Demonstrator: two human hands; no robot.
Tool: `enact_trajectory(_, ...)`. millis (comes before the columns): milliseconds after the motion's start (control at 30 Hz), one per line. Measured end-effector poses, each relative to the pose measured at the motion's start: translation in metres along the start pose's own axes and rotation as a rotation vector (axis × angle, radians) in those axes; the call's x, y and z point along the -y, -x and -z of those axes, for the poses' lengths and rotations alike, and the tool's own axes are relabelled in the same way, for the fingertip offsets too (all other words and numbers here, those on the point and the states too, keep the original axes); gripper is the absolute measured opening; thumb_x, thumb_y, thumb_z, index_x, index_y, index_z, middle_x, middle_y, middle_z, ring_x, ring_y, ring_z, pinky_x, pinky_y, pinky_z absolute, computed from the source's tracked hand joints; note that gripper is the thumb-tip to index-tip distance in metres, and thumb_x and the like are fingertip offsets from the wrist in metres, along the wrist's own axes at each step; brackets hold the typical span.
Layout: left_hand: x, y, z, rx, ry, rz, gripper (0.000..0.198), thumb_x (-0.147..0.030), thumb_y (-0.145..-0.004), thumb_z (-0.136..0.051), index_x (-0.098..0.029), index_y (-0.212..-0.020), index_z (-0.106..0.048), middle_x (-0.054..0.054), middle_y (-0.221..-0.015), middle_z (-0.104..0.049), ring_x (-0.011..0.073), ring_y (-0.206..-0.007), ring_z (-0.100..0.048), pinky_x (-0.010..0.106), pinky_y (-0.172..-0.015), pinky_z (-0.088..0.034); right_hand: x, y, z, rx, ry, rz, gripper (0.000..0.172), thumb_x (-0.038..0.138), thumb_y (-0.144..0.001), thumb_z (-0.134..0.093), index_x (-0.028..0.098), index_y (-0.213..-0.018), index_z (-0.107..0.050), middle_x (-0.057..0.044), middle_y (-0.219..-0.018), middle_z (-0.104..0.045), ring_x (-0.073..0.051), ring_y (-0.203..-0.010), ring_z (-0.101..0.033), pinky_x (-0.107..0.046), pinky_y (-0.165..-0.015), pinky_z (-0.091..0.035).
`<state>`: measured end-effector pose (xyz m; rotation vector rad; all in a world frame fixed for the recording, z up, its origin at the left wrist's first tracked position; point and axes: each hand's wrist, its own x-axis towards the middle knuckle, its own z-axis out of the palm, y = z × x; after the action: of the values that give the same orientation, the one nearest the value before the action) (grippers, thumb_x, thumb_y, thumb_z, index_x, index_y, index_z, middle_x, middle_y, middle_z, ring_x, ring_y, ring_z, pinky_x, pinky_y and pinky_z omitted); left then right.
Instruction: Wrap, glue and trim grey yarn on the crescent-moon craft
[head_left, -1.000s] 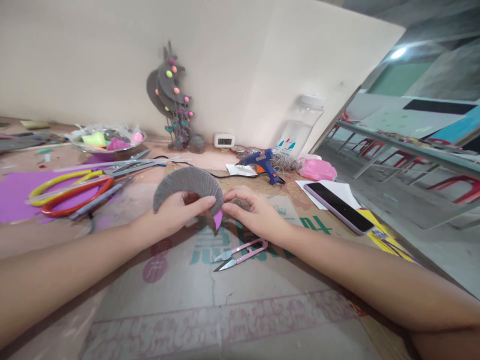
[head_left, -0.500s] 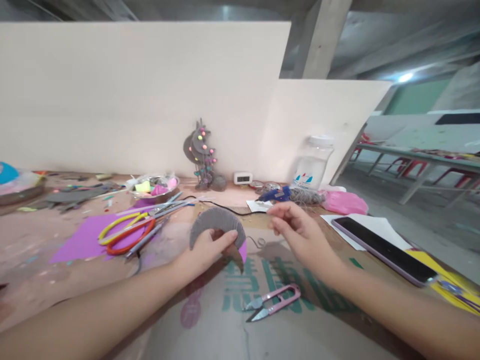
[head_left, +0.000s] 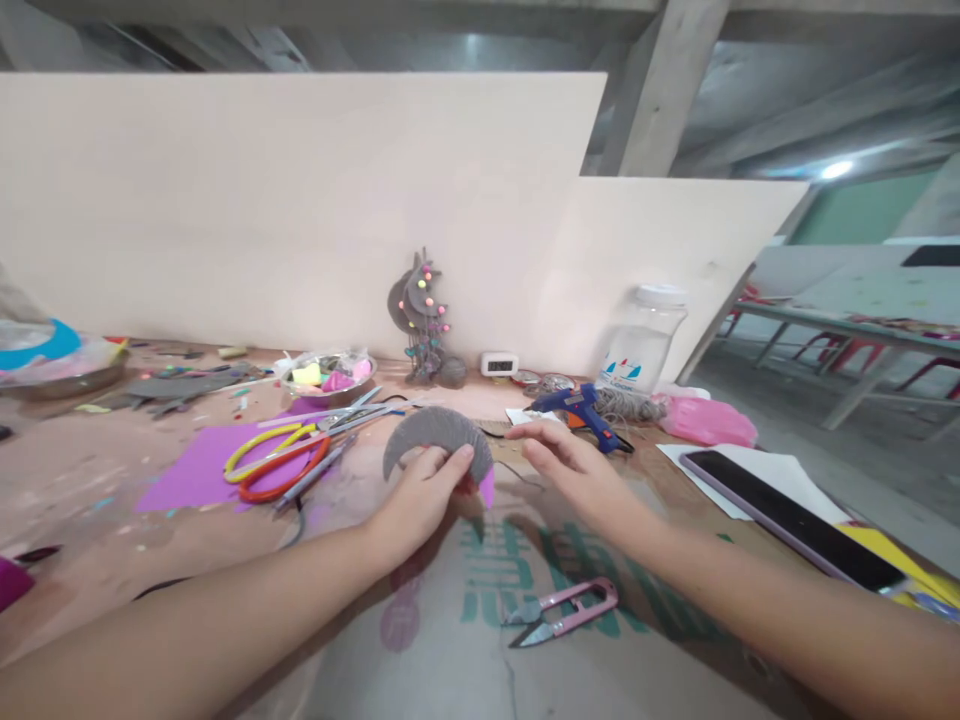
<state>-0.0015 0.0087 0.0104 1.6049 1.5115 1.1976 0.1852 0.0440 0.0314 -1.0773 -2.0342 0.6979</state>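
A crescent moon shape (head_left: 431, 430) wound with grey yarn is pinched between thumb and fingers of my left hand (head_left: 427, 490). Its lower right tip shows bare purple. Close by on the right, my right hand (head_left: 566, 465) hovers above the cardboard with its fingers stretched out and slightly apart; I see nothing between them. A loose grey yarn strand (head_left: 521, 472) lies between the crescent and that hand. Pink-handled thread snips (head_left: 566, 612) rest on the printed cardboard (head_left: 420, 670) below both hands, blades toward the left.
Scissors (head_left: 281, 460) and pens lie on purple paper (head_left: 184, 475) at left, near a bowl of bits (head_left: 330, 378). A decorated moon ornament (head_left: 422, 315) stands behind. Rightward are a blue glue gun (head_left: 589, 408), a plastic bottle (head_left: 641, 340), a pink bag (head_left: 709, 418) and a phone (head_left: 795, 520).
My right hand has loosened from a pinch to stretched fingers and come nearer the crescent. The crescent has tilted in my left hand. The whole view has shifted slightly.
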Motion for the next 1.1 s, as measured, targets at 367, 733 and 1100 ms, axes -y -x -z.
enact_trajectory(367, -0.003, 0.000, 0.001, 0.051, -0.254, -0.074, 0.048, -0.047, -0.085, -0.044, -0.017, -0.050, -0.058, 0.001, -0.051, -0.058, 0.0154, -0.055, -0.053, 0.026, -0.057, -0.035, -0.012, 0.005, -0.021, 0.123, -0.076, 0.040, 0.031, 0.039, -0.089, -0.044, 0.015, -0.079, -0.061, -0.004, -0.081, -0.060, -0.017, -0.082, -0.055, -0.030, -0.077, -0.042)
enact_trajectory(733, 0.002, 0.001, 0.001, 0.036, -0.278, -0.068, 0.050, -0.051, -0.086, -0.042, -0.018, -0.052, -0.054, 0.001, -0.052, -0.059, 0.0155, -0.057, -0.054, 0.027, -0.058, -0.035, -0.008, 0.008, -0.022, 0.109, -0.148, 0.010, 0.016, 0.028, -0.083, -0.053, 0.017, -0.085, -0.064, -0.005, -0.091, -0.066, -0.018, -0.091, -0.059, -0.033, -0.087, -0.042)
enact_trajectory(1100, -0.001, 0.000, -0.001, 0.071, -0.172, -0.088, 0.043, -0.042, -0.084, -0.048, -0.018, -0.049, -0.053, -0.002, -0.047, -0.055, 0.0131, -0.049, -0.051, 0.024, -0.051, -0.034, -0.004, 0.009, -0.023, 0.121, -0.046, 0.019, 0.023, 0.032, -0.085, -0.050, 0.016, -0.071, -0.060, -0.004, -0.079, -0.060, -0.017, -0.083, -0.056, -0.031, -0.080, -0.042)
